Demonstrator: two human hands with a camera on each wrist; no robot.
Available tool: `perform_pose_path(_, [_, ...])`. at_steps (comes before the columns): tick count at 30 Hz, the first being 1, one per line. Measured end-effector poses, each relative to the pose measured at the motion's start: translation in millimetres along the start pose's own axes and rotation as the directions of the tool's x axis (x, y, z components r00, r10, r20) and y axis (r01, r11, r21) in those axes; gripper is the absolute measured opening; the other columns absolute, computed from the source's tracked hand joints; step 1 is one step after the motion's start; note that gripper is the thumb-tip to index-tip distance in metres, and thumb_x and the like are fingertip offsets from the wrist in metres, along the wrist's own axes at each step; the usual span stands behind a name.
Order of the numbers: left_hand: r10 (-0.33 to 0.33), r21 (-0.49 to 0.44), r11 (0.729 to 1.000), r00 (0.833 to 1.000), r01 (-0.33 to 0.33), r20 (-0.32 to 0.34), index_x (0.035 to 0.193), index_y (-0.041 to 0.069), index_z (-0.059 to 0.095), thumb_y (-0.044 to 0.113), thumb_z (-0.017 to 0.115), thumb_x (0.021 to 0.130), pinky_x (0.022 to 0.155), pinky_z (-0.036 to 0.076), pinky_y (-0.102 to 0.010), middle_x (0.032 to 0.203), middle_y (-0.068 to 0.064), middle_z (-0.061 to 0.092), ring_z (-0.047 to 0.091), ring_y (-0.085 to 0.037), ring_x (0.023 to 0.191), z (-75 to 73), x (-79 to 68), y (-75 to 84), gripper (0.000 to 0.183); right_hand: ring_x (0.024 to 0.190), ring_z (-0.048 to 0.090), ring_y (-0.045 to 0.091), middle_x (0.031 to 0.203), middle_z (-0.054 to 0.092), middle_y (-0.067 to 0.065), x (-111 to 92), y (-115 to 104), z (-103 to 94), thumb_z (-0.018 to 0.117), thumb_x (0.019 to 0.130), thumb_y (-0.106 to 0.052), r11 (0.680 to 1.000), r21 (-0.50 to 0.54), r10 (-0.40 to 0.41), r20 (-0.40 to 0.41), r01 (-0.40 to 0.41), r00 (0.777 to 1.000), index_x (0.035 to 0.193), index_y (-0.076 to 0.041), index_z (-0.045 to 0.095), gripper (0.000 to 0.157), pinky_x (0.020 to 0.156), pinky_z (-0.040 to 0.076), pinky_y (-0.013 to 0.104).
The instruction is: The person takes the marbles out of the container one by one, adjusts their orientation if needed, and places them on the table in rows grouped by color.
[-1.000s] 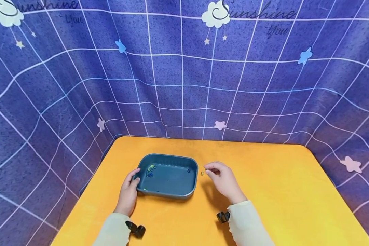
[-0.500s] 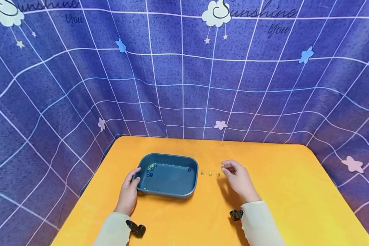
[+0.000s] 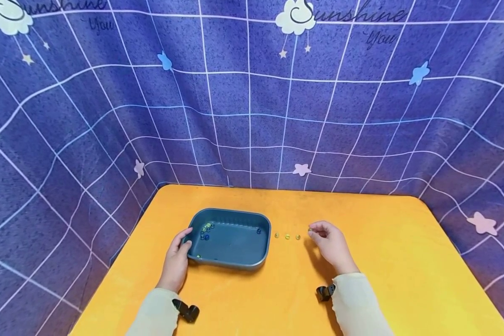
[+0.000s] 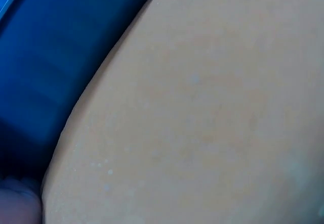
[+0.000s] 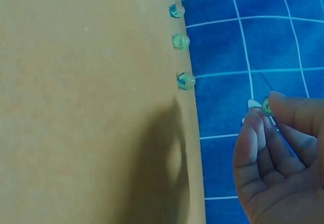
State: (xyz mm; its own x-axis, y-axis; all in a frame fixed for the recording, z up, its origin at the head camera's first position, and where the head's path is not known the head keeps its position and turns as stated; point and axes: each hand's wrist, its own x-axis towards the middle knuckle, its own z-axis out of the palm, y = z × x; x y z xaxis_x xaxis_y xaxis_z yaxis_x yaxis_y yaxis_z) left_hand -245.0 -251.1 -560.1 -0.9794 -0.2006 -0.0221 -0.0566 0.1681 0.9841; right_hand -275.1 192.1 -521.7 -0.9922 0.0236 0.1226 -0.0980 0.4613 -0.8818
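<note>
My left hand [image 3: 174,263] grips the left end of a dark blue-green plastic tray [image 3: 231,266]. In the left wrist view, the outer wall of the tray [image 4: 55,47] fills the upper left, with a bit of the hand below it. Several small glass marbles [image 3: 207,237] lie inside the tray, most at its left end. Right of the tray, three clear marbles [image 3: 287,236] stand in a spaced row on the table. Beyond the row's right end, my right hand [image 3: 332,245] pinches another marble [image 5: 267,106] between thumb and fingertips, raised over the table.
The orange-yellow table [image 3: 252,308] has its far edge close to a purple-blue grid curtain [image 3: 252,93], which also hangs along both sides. A black wrist camera [image 3: 325,293] sits at the right sleeve and another black wrist camera [image 3: 186,311] at the left.
My right hand has moved rightward from beside the tray to past the row. One marble showed in the row at first; three show now. The left hand and tray stay put.
</note>
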Motion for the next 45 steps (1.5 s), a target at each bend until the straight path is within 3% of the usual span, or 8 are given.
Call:
perform_pose_path(13, [-0.02, 0.005, 1.0, 1.0, 0.02, 0.006, 0.153, 0.026, 0.048, 0.028, 0.044, 0.112, 0.125, 0.011, -0.049, 0.169, -0.001, 0.023, 0.011, -0.021, 0.156, -1.0, 1.3, -2.6, 0.041, 0.094, 0.066, 0.027, 0.102, 0.071, 0.01, 9.0, 12.3, 7.4, 0.069, 0.099, -0.01, 0.998, -0.004, 0.056, 0.037, -0.056, 0.998, 0.114, 0.001, 0.071, 0.019, 0.08, 0.055, 0.036])
perform_pose_path(22, [-0.023, -0.012, 1.0, 1.0, 0.023, 0.008, 0.153, 0.026, 0.048, 0.025, 0.044, 0.112, 0.125, 0.01, -0.047, 0.169, -0.001, 0.021, 0.009, -0.018, 0.156, -0.2, 1.3, -0.2, 0.041, 0.093, 0.064, 0.022, 0.098, 0.072, 0.004, 10.0, 22.6, 10.3, 0.072, 0.097, -0.01, 0.996, -0.075, 0.052, 0.086, -0.046, 0.995, 0.106, -0.005, 0.074, 0.01, 0.084, 0.05, 0.039])
perform_pose_path(40, [-0.032, 0.007, 0.999, 0.999, 0.032, 0.009, 0.153, 0.025, 0.047, 0.026, 0.043, 0.112, 0.125, 0.011, -0.049, 0.169, -0.001, 0.021, 0.01, -0.021, 0.156, -0.2, -1.4, 1.0, 0.042, 0.093, 0.065, 0.024, 0.097, 0.071, 0.003, 12.3, 26.4, 16.4, 0.073, 0.095, -0.009, 0.988, -0.099, 0.121, 0.028, -0.118, 0.992, 0.105, -0.006, 0.076, 0.011, 0.087, 0.052, 0.045])
perform_pose_path(45, [-0.025, 0.008, 1.0, 1.0, 0.024, 0.017, 0.153, 0.026, 0.047, 0.028, 0.043, 0.112, 0.125, 0.011, -0.05, 0.17, -0.002, 0.02, 0.01, -0.022, 0.156, -0.6, -0.6, 1.4, 0.042, 0.091, 0.064, 0.023, 0.098, 0.071, 0.004, 13.4, 24.4, 17.3, 0.074, 0.094, -0.007, 0.984, -0.113, 0.145, 0.025, -0.141, 0.989, 0.105, -0.006, 0.076, 0.011, 0.083, 0.053, 0.043])
